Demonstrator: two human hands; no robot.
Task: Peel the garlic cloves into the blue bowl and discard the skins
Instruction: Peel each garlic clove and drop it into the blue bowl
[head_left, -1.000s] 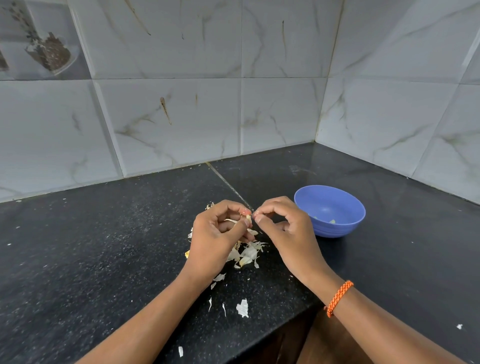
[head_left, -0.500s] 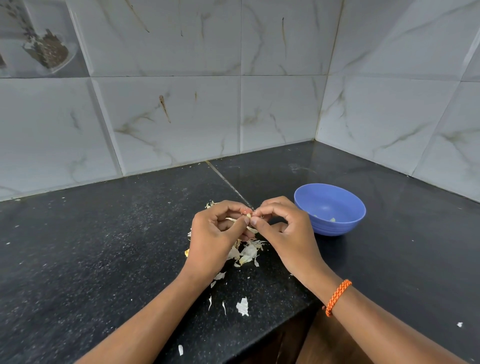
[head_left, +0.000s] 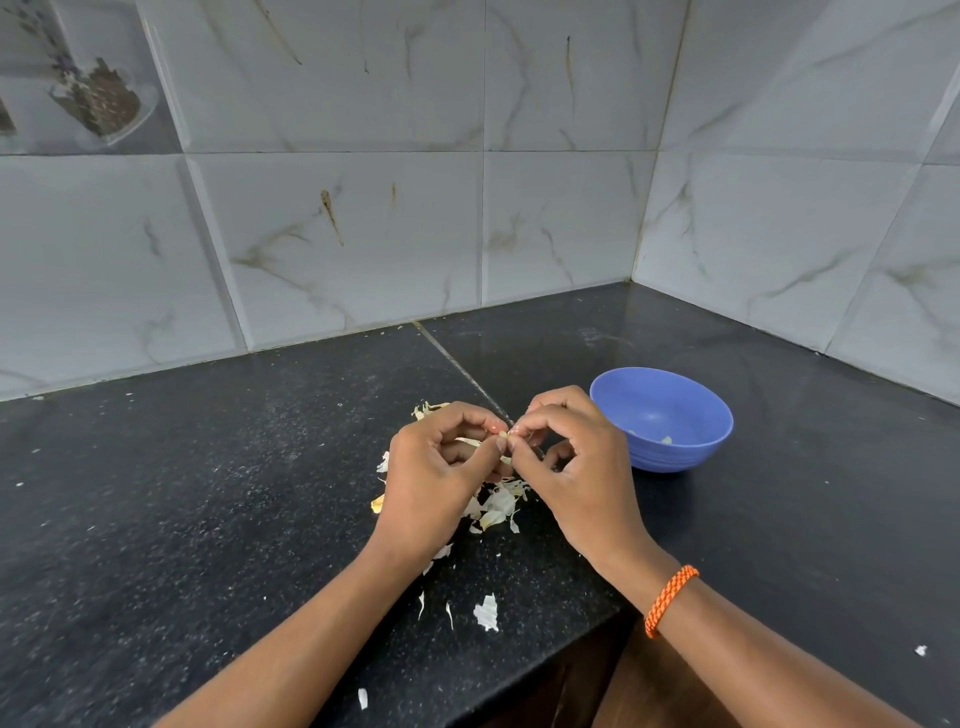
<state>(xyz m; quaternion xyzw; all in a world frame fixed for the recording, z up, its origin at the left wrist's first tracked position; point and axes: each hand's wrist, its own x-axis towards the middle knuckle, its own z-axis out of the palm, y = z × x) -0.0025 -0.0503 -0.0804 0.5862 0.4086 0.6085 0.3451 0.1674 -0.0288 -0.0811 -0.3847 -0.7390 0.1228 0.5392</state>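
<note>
**Thumbs close in on the clove — peel about to give**

Almost nothing has shifted since a second ago: your two thumb tips have crept closer until they meet over the small pale garlic clove (head_left: 503, 442), and both hands sit where they were. The clove is pinched between your left hand (head_left: 440, 467) and right hand (head_left: 582, 467), held just above the counter, mostly hidden by fingers. What shows is a thin cream sliver running roughly left to right, tilted down toward your right hand, so I'd judge its long axis lies across you; which end is the root I cannot tell.

Expect it to be light, firm and a little slick once bare, with a papery skin that tears rather than slides. Hold the body in your left fingertips and take the loose skin edge with your right thumbnail.

Both hands have fingers curled tight, thumb against forefinger, gripping the clove.

Directly below, the heap of dry white garlic skins (head_left: 498, 506) lies on the speckled black stone counter (head_left: 208, 493). The round blue plastic bowl (head_left: 675, 452) stands just beside your right hand, a few pale bits inside.
</note>
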